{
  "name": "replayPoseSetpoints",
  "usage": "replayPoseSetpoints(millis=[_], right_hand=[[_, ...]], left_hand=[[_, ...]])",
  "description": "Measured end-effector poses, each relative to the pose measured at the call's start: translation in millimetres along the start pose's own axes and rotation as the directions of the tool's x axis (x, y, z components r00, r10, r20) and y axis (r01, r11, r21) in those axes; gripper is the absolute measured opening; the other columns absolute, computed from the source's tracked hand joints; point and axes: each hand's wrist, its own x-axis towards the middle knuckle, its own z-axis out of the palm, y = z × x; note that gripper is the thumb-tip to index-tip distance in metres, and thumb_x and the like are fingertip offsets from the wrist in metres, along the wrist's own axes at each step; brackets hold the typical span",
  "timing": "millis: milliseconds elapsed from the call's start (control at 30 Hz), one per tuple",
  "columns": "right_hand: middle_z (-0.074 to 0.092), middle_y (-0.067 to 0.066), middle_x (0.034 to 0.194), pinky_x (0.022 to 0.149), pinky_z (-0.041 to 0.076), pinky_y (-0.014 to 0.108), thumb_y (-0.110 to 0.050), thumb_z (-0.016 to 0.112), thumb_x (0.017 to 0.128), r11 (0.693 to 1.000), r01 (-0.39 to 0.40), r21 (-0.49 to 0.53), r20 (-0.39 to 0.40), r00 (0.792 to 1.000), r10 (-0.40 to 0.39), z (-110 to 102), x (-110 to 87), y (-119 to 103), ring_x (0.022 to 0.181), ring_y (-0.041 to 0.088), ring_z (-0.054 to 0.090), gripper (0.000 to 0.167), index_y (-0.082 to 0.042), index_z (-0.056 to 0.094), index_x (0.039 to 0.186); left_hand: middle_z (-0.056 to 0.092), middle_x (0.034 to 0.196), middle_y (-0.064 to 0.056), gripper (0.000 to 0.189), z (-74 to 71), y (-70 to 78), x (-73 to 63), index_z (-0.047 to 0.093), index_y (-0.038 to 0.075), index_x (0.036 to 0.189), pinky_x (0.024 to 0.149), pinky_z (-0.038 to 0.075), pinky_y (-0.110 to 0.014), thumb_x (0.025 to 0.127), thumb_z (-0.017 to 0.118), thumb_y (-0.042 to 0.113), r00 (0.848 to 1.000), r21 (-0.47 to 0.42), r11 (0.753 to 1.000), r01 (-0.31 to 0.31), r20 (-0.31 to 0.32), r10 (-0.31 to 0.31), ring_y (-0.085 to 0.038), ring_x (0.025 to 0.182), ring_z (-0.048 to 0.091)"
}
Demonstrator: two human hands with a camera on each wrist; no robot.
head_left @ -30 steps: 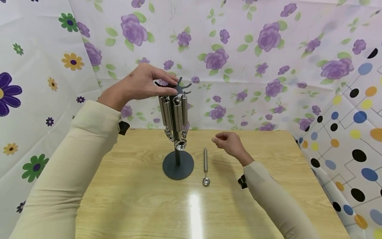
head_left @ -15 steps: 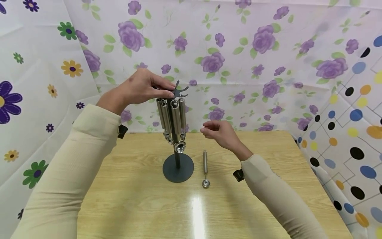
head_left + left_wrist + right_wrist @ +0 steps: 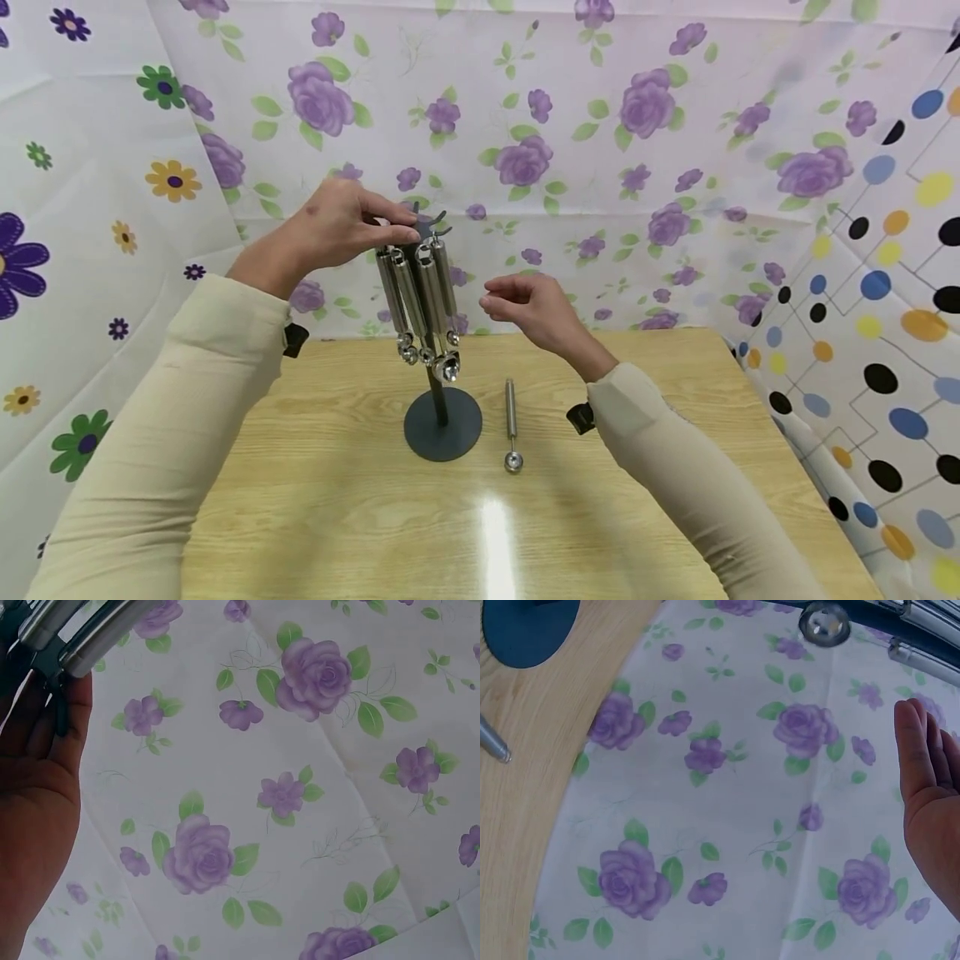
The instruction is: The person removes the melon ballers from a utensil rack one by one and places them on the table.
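Pinching the stand point(image 3: 442, 427) above its hanging scoops point(image 3: 432, 287): left hand point(image 3: 337, 221). Right hand point(image 3: 543, 315), relaxed, holding nothing, hovers to their right; a loose scoop point(image 3: 512, 412) lies on the table point(image 3: 360, 492) below.

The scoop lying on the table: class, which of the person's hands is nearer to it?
The right hand. It is raised beyond the scoop, not touching it; the left hand grips the top of the stand, farther away.

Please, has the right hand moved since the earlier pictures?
Yes. Against the scoop lying on the table, the right hand has moved left and up in the head view, toward the stand.
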Motion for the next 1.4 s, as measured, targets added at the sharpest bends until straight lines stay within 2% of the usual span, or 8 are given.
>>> replayPoseSetpoints(millis=[100, 333, 600, 700, 867, 1033, 1233, 1400], right_hand=[[0.070, 0.012, 0.112, 0.086, 0.055, 0.032, -0.018, 0.067, 0.099, 1.000, 0.001, -0.013, 0.005, 1.000, 0.000, 3, 4.6, -3, 0.099, 0.026, 0.069, 0.033, 0.000, 0.066, 0.127], [0.070, 0.007, 0.120, 0.092, 0.052, 0.035, -0.024, 0.066, 0.099, 0.997, 0.041, -0.070, 0.003, 0.999, -0.041, 9, 17.2, -11, 0.106, 0.019, 0.066, 0.037, -0.006, 0.066, 0.131], [0.067, 0.011, 0.126, 0.096, 0.050, 0.034, -0.014, 0.067, 0.098, 0.992, 0.111, 0.066, 0.075, 0.990, -0.116, 17, 30.4, -16, 0.112, 0.020, 0.065, 0.037, -0.003, 0.063, 0.134], [0.068, 0.011, 0.125, 0.095, 0.051, 0.035, -0.010, 0.067, 0.098, 0.986, 0.133, 0.103, 0.096, 0.985, -0.143, 21, 32.2, -17, 0.111, 0.021, 0.066, 0.036, -0.002, 0.064, 0.132], [0.070, 0.012, 0.120, 0.093, 0.052, 0.035, -0.008, 0.067, 0.097, 0.982, 0.151, 0.114, 0.091, 0.983, -0.162, 27, 35.0, -18, 0.105, 0.021, 0.068, 0.032, -0.001, 0.066, 0.129], [0.071, 0.013, 0.114, 0.090, 0.053, 0.035, -0.005, 0.067, 0.097, 0.981, 0.175, 0.085, 0.061, 0.982, -0.180, 27, 33.6, -19, 0.102, 0.022, 0.068, 0.027, 0.001, 0.068, 0.123], [0.069, 0.016, 0.110, 0.090, 0.053, 0.036, -0.002, 0.067, 0.096, 0.972, 0.229, 0.057, 0.023, 0.973, -0.231, 21, 30.5, -19, 0.104, 0.026, 0.067, 0.023, 0.005, 0.067, 0.118], [0.069, 0.013, 0.109, 0.090, 0.053, 0.036, -0.006, 0.068, 0.096, 0.977, 0.212, 0.019, 0.017, 0.977, -0.212, 13, 25.7, -18, 0.104, 0.023, 0.066, 0.024, 0.002, 0.067, 0.118]], left_hand=[[0.070, 0.121, -0.007, 0.025, -0.3, 1.4, -2.8, 0.079, 0.013, 0.112, 0.072, 0.049, -0.032, 0.094, 0.074, 0.029, 1.000, -0.004, 1.000, 0.031, 0.000, -0.031, -0.025, 0.109, 0.067], [0.071, 0.120, -0.008, 0.029, -0.5, 9.3, -3.8, 0.079, 0.013, 0.112, 0.074, 0.048, -0.037, 0.093, 0.074, 0.034, 0.999, 0.002, 0.999, 0.046, -0.003, -0.046, -0.026, 0.113, 0.065], [0.070, 0.119, -0.010, 0.029, 1.8, 9.9, -3.5, 0.078, 0.012, 0.113, 0.077, 0.049, -0.037, 0.092, 0.075, 0.032, 0.999, 0.014, 0.999, 0.038, 0.003, -0.038, -0.025, 0.114, 0.065], [0.070, 0.119, -0.012, 0.029, 1.9, 10.0, -3.9, 0.078, 0.013, 0.113, 0.075, 0.049, -0.037, 0.092, 0.076, 0.032, 0.999, 0.014, 0.999, 0.044, -0.002, -0.044, -0.025, 0.108, 0.067], [0.070, 0.119, -0.013, 0.031, 1.6, 11.3, -4.3, 0.078, 0.015, 0.115, 0.069, 0.046, -0.034, 0.092, 0.075, 0.035, 0.999, 0.032, 0.998, 0.051, -0.008, -0.051, -0.020, 0.090, 0.068], [0.070, 0.118, -0.013, 0.030, 2.0, 13.5, -2.8, 0.078, 0.014, 0.115, 0.071, 0.048, -0.035, 0.092, 0.075, 0.033, 0.999, 0.026, 0.998, 0.049, -0.013, -0.048, -0.022, 0.096, 0.069], [0.070, 0.122, -0.010, 0.028, -4.5, 9.9, 4.0, 0.078, 0.011, 0.113, 0.084, 0.053, -0.038, 0.091, 0.077, 0.028, 0.997, -0.016, 0.999, 0.040, 0.070, -0.039, -0.024, 0.108, 0.068], [0.063, 0.135, -0.008, 0.031, -13.8, 2.8, 10.5, 0.076, 0.007, 0.117, 0.092, 0.052, -0.034, 0.090, 0.078, 0.023, 0.985, -0.113, 0.994, 0.010, 0.173, 0.010, -0.025, 0.114, 0.066]])
